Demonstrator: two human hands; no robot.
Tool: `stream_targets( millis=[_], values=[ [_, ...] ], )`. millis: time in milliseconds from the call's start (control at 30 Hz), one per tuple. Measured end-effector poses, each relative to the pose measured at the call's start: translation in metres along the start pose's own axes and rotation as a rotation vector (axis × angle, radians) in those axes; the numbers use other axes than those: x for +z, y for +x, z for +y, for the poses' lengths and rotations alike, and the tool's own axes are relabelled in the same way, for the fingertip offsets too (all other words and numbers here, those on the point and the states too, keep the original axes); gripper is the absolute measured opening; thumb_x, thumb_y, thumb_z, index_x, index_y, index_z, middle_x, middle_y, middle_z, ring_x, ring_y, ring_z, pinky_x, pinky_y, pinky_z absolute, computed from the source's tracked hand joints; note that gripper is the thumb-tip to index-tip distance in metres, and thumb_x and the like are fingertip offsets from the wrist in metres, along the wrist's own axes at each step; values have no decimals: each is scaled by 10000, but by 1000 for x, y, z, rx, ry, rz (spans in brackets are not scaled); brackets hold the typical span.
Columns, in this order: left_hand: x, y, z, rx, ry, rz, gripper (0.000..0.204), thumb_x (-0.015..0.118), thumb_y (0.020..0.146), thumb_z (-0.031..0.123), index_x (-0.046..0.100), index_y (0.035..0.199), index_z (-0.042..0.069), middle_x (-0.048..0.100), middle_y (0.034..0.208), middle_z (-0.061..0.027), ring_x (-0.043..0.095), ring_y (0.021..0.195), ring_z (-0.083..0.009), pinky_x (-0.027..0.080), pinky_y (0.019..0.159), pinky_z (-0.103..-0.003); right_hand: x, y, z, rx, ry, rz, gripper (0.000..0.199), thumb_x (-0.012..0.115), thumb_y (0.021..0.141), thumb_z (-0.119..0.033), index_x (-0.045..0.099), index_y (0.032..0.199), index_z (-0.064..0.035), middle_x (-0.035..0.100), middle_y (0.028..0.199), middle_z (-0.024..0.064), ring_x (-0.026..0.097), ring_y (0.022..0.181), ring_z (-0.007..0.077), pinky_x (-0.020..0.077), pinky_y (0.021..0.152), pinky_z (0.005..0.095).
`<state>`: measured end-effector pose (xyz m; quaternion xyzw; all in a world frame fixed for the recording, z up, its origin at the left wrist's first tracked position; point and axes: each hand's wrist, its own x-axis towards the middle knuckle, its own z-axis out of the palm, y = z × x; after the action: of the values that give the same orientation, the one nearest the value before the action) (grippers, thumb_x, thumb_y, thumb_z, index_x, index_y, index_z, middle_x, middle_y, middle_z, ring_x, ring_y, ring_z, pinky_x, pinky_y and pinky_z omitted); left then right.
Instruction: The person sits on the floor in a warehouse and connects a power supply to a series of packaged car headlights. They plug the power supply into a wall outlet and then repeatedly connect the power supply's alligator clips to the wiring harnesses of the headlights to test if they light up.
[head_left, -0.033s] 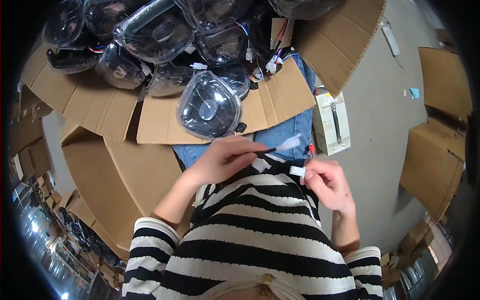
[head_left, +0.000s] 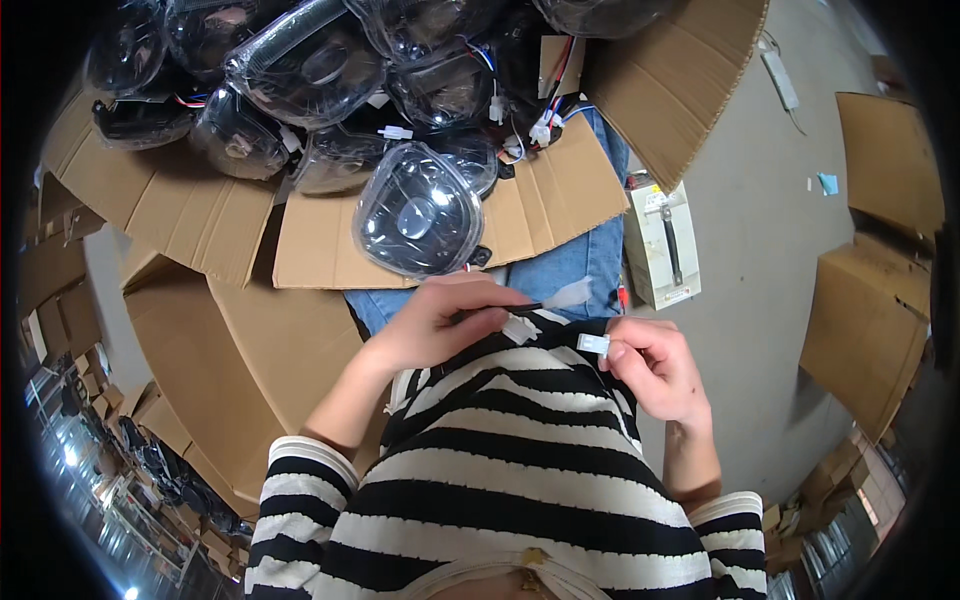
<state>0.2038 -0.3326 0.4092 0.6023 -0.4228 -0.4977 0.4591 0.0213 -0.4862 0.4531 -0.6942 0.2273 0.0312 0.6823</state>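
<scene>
My left hand [head_left: 440, 322] is closed, pinching a dark-sleeved cable. A white plug connector [head_left: 568, 294] sticks out to the right on its end, somewhat blurred. Below those fingers hangs a second white connector [head_left: 519, 330]; whether the hand grips its wire too is hidden. My right hand [head_left: 662, 366] pinches another white connector [head_left: 593, 344] between thumb and forefinger, pointing left. The two hands are apart, in front of my striped shirt. Just beyond the left hand, a plastic-wrapped headlight [head_left: 418, 218] rests on a cardboard flap [head_left: 560, 200], with a bit of wire by its near edge.
Several more wrapped headlights [head_left: 310, 70] with loose wires are piled in the cardboard box at the far side. A pale box with a black handle [head_left: 664, 245] stands on the floor to the right. Farther right are cardboard boxes [head_left: 865, 325] and a white power strip [head_left: 780, 78].
The white connector on my left hand's cable has shifted slightly left and down. My right hand stays almost in place with its connector.
</scene>
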Motion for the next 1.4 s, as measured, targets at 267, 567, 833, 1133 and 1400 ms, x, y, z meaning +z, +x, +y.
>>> stream_targets(
  millis=[267,567,833,1133,1400],
  values=[
    [-3,-3,1,105,167,5,201,567,678,1,609,866,61,480,621,-49,456,600,-192,339,590,-286,1,6,-15,-173,49,-40,94,477,736,-31,502,655,12,449,549,62,403,448,144,301,408,255],
    [-1,-7,1,157,352,143,228,588,613,-24,624,821,63,520,656,-23,475,613,-168,321,595,-273,1,2,-19,8,-164,23,77,478,712,-27,498,645,4,462,542,101,433,445,212,339,426,296],
    [8,-12,-2,227,505,169,261,599,599,-18,625,832,96,501,661,-4,462,613,-169,292,565,-283,14,4,-8,-126,-327,161,68,483,696,-15,476,633,10,458,532,101,446,461,218,345,441,296],
    [-64,-98,48,471,-123,966,243,504,776,245,556,884,34,540,827,-91,502,774,-215,397,750,-351,-7,-10,-2,43,74,189,158,451,764,-53,498,620,-7,405,476,3,354,434,65,275,413,225],
    [-247,-303,65,315,908,1795,223,485,824,153,547,972,-3,588,860,-92,543,742,-149,433,677,-254,0,-5,1,-3,-7,72,131,459,748,-44,500,631,-2,431,519,17,352,432,72,270,408,222]
  ],
)
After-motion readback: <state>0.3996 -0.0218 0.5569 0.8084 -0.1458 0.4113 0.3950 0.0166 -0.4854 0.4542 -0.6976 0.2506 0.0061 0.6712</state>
